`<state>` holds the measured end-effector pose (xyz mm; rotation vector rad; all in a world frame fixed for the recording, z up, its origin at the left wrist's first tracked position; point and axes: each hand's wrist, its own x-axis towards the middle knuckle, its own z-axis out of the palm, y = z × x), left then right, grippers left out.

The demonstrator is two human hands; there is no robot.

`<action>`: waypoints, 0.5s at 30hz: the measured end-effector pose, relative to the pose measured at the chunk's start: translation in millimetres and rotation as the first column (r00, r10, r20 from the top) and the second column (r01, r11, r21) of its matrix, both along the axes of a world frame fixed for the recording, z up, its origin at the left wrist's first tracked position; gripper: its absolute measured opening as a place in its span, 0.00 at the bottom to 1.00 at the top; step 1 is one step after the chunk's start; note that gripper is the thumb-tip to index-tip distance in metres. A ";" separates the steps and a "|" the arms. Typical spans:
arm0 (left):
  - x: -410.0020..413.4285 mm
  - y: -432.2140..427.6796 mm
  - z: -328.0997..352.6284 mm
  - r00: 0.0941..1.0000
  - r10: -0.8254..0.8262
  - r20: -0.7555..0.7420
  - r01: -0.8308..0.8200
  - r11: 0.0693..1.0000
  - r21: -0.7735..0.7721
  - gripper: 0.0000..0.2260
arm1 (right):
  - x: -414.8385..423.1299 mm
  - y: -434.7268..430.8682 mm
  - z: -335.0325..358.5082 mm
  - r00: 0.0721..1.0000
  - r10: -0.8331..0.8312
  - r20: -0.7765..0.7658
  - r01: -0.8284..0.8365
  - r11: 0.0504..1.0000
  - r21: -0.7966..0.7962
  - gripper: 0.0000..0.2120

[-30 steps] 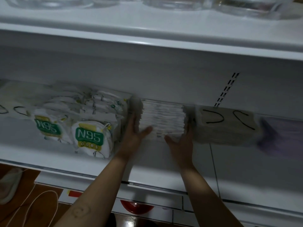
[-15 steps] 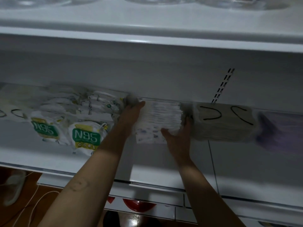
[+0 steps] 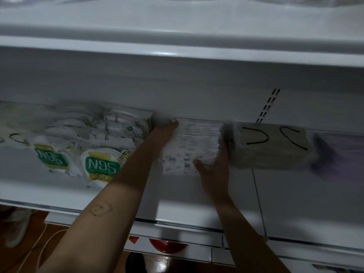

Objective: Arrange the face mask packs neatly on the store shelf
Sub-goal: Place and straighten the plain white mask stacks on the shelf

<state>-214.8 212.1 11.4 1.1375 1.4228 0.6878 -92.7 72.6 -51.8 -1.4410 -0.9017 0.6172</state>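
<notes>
Head view: the mask-pack stack (image 3: 197,142) stands between both hands on the shelf (image 3: 197,203), running away from them. The left hand (image 3: 165,133) presses flat against its left side. The right hand (image 3: 214,174), fingers straight, braces its near-right corner.

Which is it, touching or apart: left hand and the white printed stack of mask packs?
Touching. The head view shows the left hand pressed flat against the left side of the white printed stack of mask packs, with no gap.

A pale shoe (image 3: 17,227) lies on the wooden floor (image 3: 63,226), a white cable (image 3: 42,244) just beside it; a red round thing (image 3: 167,246) shows farther right.
</notes>
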 end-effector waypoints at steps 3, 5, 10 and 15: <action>-0.3 -6.7 6.2 0.972 -0.067 -0.225 0.101 0.985 0.143 0.24 | 0.4 -5.8 5.1 0.999 0.038 -0.034 -0.038 0.999 -0.007 0.46; -3.1 -10.6 3.6 0.975 -0.083 -0.204 0.119 0.978 0.170 0.25 | 1.7 -6.7 7.8 0.995 0.065 -0.075 -0.066 0.998 -0.013 0.48; -12.3 -17.4 -12.9 0.972 0.115 0.206 -0.108 0.993 -0.046 0.19 | 10.3 3.9 14.5 0.958 0.056 -0.281 -0.070 0.997 -0.042 0.43; -18.1 -30.1 -23.5 0.931 0.047 0.362 -0.047 0.999 -0.010 0.15 | 25.7 35.4 2.9 0.913 -0.039 -0.406 0.020 0.999 -0.050 0.45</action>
